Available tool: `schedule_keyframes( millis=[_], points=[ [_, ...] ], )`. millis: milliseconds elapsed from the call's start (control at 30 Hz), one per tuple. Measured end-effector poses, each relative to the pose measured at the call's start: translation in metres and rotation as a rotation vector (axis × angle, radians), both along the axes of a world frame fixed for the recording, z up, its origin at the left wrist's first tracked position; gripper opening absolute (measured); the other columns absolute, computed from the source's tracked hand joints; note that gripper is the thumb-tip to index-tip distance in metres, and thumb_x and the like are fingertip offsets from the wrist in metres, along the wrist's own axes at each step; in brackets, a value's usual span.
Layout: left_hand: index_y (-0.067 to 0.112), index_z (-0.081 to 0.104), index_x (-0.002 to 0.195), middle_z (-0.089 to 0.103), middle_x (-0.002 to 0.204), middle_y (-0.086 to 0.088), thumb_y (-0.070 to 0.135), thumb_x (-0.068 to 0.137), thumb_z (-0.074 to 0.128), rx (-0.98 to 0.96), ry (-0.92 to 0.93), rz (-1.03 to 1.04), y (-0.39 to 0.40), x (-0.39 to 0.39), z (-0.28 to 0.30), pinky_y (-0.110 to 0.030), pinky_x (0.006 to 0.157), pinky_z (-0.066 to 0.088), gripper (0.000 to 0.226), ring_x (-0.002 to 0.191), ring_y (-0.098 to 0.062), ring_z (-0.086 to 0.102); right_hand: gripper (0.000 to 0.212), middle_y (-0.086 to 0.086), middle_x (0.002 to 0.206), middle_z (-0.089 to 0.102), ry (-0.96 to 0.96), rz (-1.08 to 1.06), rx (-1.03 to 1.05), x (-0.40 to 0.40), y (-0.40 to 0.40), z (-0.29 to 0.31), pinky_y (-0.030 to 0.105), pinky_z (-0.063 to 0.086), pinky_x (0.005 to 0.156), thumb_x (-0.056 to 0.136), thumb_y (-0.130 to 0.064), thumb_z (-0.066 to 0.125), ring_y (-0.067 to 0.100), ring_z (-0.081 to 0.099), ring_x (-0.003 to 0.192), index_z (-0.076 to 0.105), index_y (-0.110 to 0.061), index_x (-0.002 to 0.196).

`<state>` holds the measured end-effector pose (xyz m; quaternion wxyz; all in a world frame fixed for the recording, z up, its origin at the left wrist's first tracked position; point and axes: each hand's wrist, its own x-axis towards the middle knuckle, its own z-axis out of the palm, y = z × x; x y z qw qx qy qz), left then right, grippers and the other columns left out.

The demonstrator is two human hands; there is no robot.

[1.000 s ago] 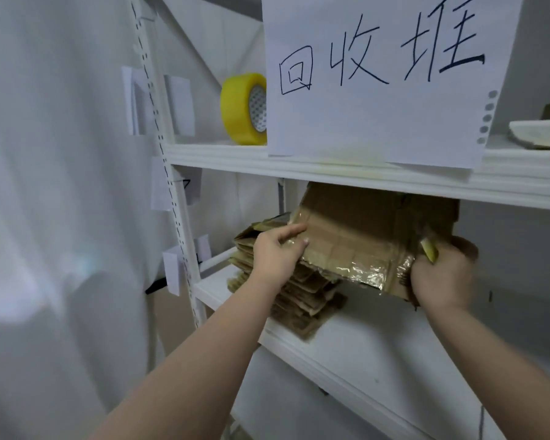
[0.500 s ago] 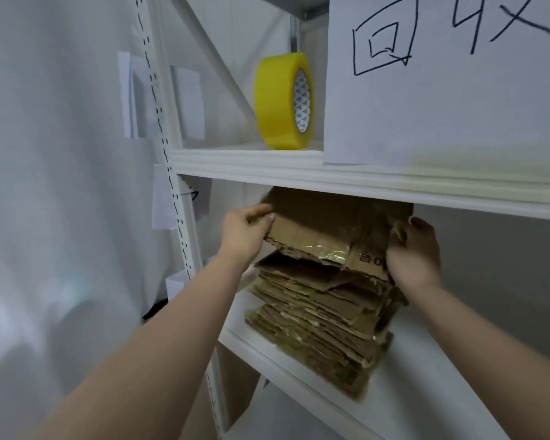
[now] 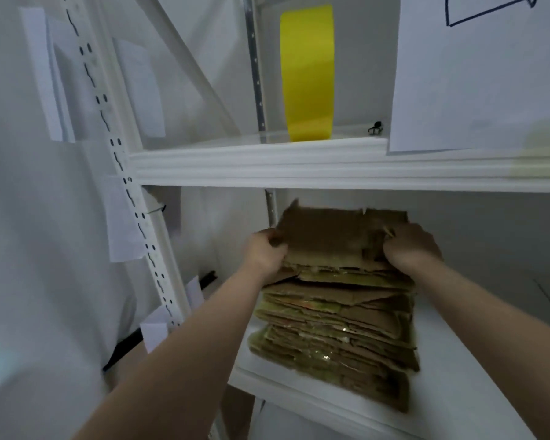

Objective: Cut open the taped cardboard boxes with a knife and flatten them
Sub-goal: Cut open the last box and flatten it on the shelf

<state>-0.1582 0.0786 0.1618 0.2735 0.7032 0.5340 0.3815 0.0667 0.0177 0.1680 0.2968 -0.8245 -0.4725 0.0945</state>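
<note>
Left hand [image 3: 264, 252]: curled on the left edge of the top flattened cardboard box [image 3: 334, 236]. Box: brown, torn-edged, laid atop the stack of flattened cardboard [image 3: 334, 331], tape-glossed, on the lower shelf [image 3: 458, 385]. Right hand [image 3: 410, 247]: clenched on its right edge.

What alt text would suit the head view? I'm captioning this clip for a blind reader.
Two bare hands, left hand and right hand, grip the sides of a flattened cardboard box on top of a stack of flattened boxes on a white shelf. A yellow tape roll stands on the shelf above, beside a white paper sign.
</note>
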Motion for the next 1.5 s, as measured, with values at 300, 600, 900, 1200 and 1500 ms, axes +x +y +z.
schedule_keyframes(
  millis=[300, 600, 900, 1200, 1500],
  points=[
    [0.014, 0.065, 0.111, 0.063, 0.114, -0.007, 0.023, 0.081, 0.067, -0.105, 0.459, -0.191, 0.014, 0.001, 0.003, -0.036, 0.091, 0.051, 0.031, 0.104, -0.024, 0.058, 0.046, 0.002, 0.158, 0.014, -0.408, 0.174, -0.157, -0.009, 0.015, -0.015, 0.047, 0.011, 0.116, 0.099, -0.028, 0.031, 0.027, 0.007, 0.146, 0.033, -0.032, 0.144],
    [0.018, 0.029, 0.149, 0.012, 0.160, -0.010, 0.032, 0.099, 0.047, 0.161, 0.466, -0.304, 0.028, 0.047, 0.005, -0.035, 0.118, 0.016, 0.054, 0.147, -0.027, 0.013, 0.057, -0.006, 0.158, 0.015, -0.332, 0.294, -0.248, -0.021, 0.014, -0.066, 0.059, 0.008, 0.114, 0.093, -0.025, 0.037, 0.026, 0.008, 0.146, 0.026, -0.042, 0.146],
    [0.032, 0.004, 0.154, -0.001, 0.162, -0.009, 0.050, 0.101, 0.008, 0.188, 0.959, -0.313, 0.043, 0.053, -0.085, -0.052, 0.118, -0.001, 0.056, 0.149, -0.030, -0.004, 0.054, -0.001, 0.153, 0.032, -0.259, 0.138, -0.150, -0.020, 0.014, -0.095, 0.054, 0.024, 0.111, 0.092, -0.026, 0.041, 0.030, 0.025, 0.141, 0.031, -0.038, 0.144],
    [0.047, 0.004, 0.150, 0.002, 0.162, -0.011, 0.073, 0.089, 0.017, 0.191, 0.864, -0.225, 0.037, 0.051, -0.104, -0.050, 0.116, 0.005, 0.067, 0.148, -0.034, -0.003, 0.057, -0.010, 0.159, 0.011, -0.218, 0.100, -0.133, -0.020, 0.015, -0.113, 0.057, 0.016, 0.110, 0.094, -0.030, 0.039, 0.021, 0.003, 0.147, 0.020, -0.046, 0.145],
    [0.047, 0.004, 0.151, 0.003, 0.162, -0.009, 0.072, 0.090, 0.017, 0.194, 0.831, -0.218, 0.038, 0.050, -0.110, -0.052, 0.117, 0.009, 0.068, 0.149, -0.032, -0.002, 0.055, -0.011, 0.159, 0.012, -0.205, 0.095, -0.091, -0.020, 0.015, -0.116, 0.055, 0.018, 0.111, 0.095, -0.029, 0.038, 0.021, 0.004, 0.147, 0.022, -0.046, 0.145]
  ],
)
